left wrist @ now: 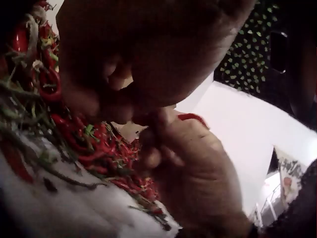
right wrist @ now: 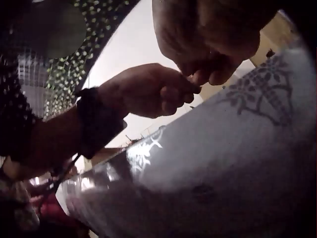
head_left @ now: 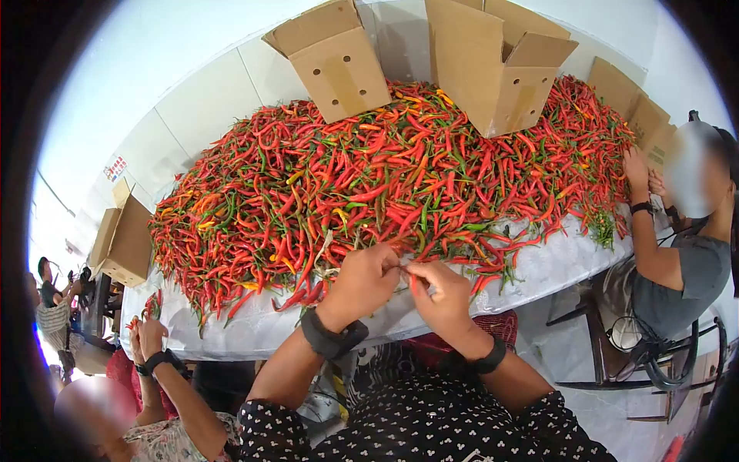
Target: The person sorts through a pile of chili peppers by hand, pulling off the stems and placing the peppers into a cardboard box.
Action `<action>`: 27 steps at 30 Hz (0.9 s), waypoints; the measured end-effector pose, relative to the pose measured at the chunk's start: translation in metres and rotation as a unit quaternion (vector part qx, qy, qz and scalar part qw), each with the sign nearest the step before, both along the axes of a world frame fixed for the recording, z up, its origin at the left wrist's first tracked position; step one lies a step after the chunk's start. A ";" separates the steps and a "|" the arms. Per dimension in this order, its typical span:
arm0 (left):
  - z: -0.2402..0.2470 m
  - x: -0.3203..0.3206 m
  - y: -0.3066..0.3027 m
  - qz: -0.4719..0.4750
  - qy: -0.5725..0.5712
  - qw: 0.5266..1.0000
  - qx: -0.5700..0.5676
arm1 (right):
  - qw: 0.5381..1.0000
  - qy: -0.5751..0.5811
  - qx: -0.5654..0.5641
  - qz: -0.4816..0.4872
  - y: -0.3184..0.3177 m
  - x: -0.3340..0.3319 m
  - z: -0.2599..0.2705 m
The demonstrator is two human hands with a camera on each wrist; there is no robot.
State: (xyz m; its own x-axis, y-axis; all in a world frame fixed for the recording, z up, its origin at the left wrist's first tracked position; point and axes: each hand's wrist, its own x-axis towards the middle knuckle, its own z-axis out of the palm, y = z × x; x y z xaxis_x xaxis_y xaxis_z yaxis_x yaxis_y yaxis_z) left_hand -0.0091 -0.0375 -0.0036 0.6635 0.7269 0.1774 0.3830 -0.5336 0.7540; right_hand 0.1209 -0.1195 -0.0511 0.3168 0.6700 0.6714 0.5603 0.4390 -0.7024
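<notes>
Both hands meet over the front edge of a large heap of chili peppers (head_left: 369,177), mostly red with green stems. My right hand (head_left: 440,296) pinches a red chili pepper (head_left: 415,284); in the left wrist view the pepper's curved red end (left wrist: 194,119) sticks out past the fingers. My left hand (head_left: 362,285) has its fingers curled, with thumb and fingertips pinching at the pepper's stem end, right against the right fingertips. The stem itself is mostly hidden by the fingers. In the right wrist view the two hands' fingertips touch.
The heap covers a table with a pale plastic cover (head_left: 570,250). Cardboard boxes (head_left: 339,69) stand on and behind it, another box (head_left: 127,239) at the left. One person (head_left: 677,254) sits at the right end, another (head_left: 169,408) at the left, both with hands at the table.
</notes>
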 end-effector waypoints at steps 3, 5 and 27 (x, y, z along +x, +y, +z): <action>-0.007 0.004 0.008 0.019 0.004 0.994 0.105 | 1.000 0.014 -0.003 0.013 -0.003 0.001 0.009; -0.004 0.002 0.016 0.016 0.054 0.987 0.150 | 0.981 0.178 -0.072 0.039 0.000 0.009 0.005; 0.005 0.008 0.005 -0.057 0.051 0.993 -0.090 | 0.812 0.524 -0.180 0.184 0.019 0.023 0.002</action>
